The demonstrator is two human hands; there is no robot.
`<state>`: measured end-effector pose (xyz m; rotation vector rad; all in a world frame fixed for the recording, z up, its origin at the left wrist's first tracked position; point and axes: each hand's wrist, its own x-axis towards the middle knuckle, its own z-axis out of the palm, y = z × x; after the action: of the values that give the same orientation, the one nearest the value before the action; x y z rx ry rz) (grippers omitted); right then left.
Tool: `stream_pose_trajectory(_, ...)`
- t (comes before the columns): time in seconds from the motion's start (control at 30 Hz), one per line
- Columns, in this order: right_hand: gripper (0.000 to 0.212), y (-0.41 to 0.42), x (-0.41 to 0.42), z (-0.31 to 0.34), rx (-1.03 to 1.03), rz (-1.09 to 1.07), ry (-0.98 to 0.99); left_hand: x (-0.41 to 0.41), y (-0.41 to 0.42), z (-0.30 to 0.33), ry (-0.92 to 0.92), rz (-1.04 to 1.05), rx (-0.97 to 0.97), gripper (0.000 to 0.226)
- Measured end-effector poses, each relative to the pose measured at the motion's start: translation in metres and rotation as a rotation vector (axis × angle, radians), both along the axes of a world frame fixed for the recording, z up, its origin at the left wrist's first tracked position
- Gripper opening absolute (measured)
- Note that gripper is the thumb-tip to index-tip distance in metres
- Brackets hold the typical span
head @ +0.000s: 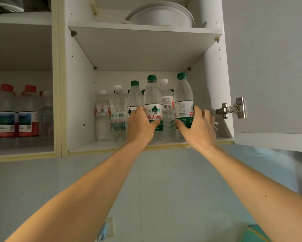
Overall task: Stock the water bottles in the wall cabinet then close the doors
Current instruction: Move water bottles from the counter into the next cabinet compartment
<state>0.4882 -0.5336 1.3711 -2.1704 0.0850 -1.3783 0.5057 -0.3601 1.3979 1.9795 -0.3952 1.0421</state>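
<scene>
We find both hands raised into the lower compartment of the wall cabinet (80,95). The left hand (141,124) grasps a green-capped bottle (152,102), thumb across its label and fingers curled round its left side. The right hand (197,126) is at a second green-capped bottle (183,96): thumb laid on the label, fingers spread past its right side (blurred; we cannot tell whether they grip it). Both bottles stand upright near the front of the lower shelf (94,145). Between them, set slightly back, stands a white-capped bottle (166,105). Further left stand another green-capped bottle (134,96) and two white-capped ones (110,112). The right door (268,67) stands open on its metal hinge (232,109). On the upper shelf (143,30) rest stacked white dishes (160,14). The neighbouring compartment to the left holds red-capped bottles (16,112).
</scene>
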Motion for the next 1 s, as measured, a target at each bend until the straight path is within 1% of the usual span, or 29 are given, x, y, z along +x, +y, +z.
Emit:
stream_pose_trajectory(0.03,0.075,0.005,-0.003,-0.001,-0.002,-0.009,-0.060,-0.004,0.005,0.000,-0.026,-0.003,0.007,0.055)
stream_pose_trajectory(0.1,0.063,0.018,-0.011,-0.005,-0.017,0.009,-0.203,-0.015,0.016,0.001,-0.080,-0.019,0.034,0.052)
stream_pose_trajectory(0.17,0.048,0.037,-0.023,-0.012,-0.073,0.076,-0.331,-0.030,0.029,-0.003,-0.185,-0.040,0.077,0.040)
stream_pose_trajectory(0.23,0.039,0.061,-0.036,-0.024,-0.169,0.162,-0.396,-0.047,0.048,-0.012,-0.328,-0.058,0.109,0.024)
stream_pose_trajectory(0.27,0.037,0.073,-0.042,-0.031,-0.216,0.209,-0.416,-0.055,0.058,-0.017,-0.388,-0.062,0.116,0.017)
stream_pose_trajectory(0.33,0.034,0.096,-0.053,-0.048,-0.283,0.311,-0.436,-0.069,0.081,-0.031,-0.453,-0.070,0.114,0.011)
stream_pose_trajectory(0.4,0.029,0.117,-0.062,-0.066,-0.300,0.431,-0.419,-0.081,0.105,-0.050,-0.463,-0.085,0.104,0.010)
stream_pose_trajectory(0.47,0.027,0.137,-0.067,-0.086,-0.277,0.567,-0.368,-0.091,0.131,-0.074,-0.431,-0.096,0.111,0.011)
stream_pose_trajectory(0.53,0.025,0.158,-0.070,-0.111,-0.242,0.668,-0.297,-0.097,0.158,-0.104,-0.377,-0.095,0.120,0.009)
stream_pose_trajectory(0.63,0.024,0.190,-0.072,-0.157,-0.180,0.759,-0.146,-0.101,0.196,-0.159,-0.248,-0.055,0.103,0.008)
stream_pose_trajectory(0.77,0.018,0.237,-0.071,-0.229,-0.061,0.848,0.097,-0.103,0.245,-0.252,0.019,-0.002,-0.066,0.009)
stream_pose_trajectory(0.87,0.019,0.276,-0.068,-0.298,-0.053,0.830,0.442,-0.109,0.286,-0.334,0.242,0.057,-0.156,0.014)
stream_pose_trajectory(0.93,0.028,0.301,-0.073,-0.347,-0.067,0.824,0.703,-0.114,0.316,-0.392,0.439,0.112,-0.188,0.018)
stream_pose_trajectory(1.0,0.039,0.324,-0.083,-0.393,-0.094,0.859,0.923,-0.123,0.348,-0.446,0.636,0.195,-0.189,0.022)
